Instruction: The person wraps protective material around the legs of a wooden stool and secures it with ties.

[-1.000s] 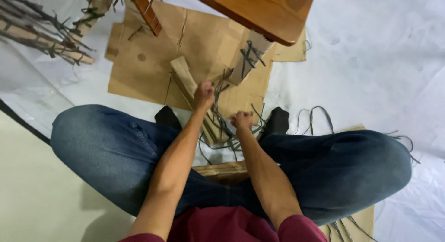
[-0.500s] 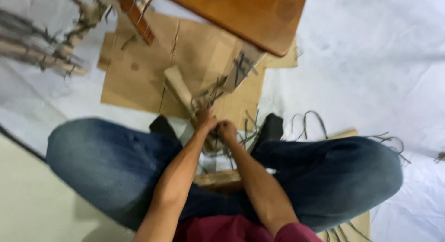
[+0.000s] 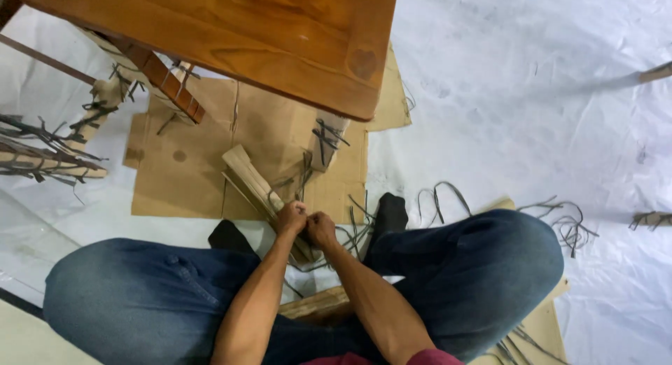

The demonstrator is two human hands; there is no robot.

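Left hand: your left hand [image 3: 290,218] sits on the near end of the wood bundle [image 3: 262,193], fingers curled tight around it and the dark strips there.
Right hand: your right hand [image 3: 322,228] touches the left one, fingers pinched together on a dark strip [image 3: 350,235] at the same spot.
Bundle place: it lies on the cardboard sheet [image 3: 189,176] on the floor, just ahead of your crossed legs [image 3: 140,302].
Bundle axis: the long axis runs from your hands up and to the left, far end pointing away toward the wooden table [image 3: 245,36].
Done: finished-looking tied bundles [image 3: 42,155] lie well apart at the left.
Left: the binding here looks unfinished; loose strips [image 3: 567,221] lie near your right knee.
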